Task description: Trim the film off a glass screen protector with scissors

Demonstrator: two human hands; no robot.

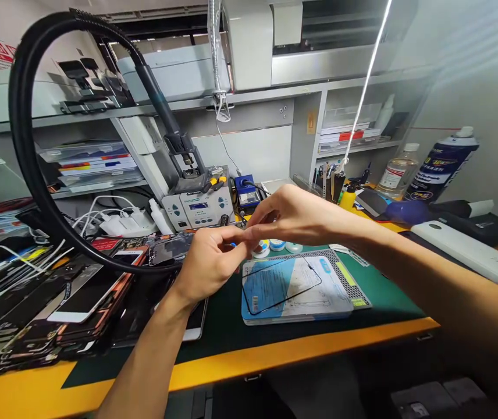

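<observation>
My left hand (212, 259) and my right hand (295, 215) meet at the fingertips above the bench, both closed in a pinch. Anything between the fingers is too small or hidden to make out. Below and to the right lies a blue and white flat box (338, 299). A thin black rectangular frame (320, 281) rests on top of it, slightly askew. Several small round containers (277, 245) sit just behind the box, partly covered by my right hand. A phone with a white edge (194, 334) lies under my left wrist.
A rework station (201, 208) stands behind my hands, and its thick black hose (26, 139) loops at the left. Stacked phone parts (35, 326) crowd the left side. Farther right are a spray can (441, 166), a clear bottle (399, 169) and a white elongated device (467, 250).
</observation>
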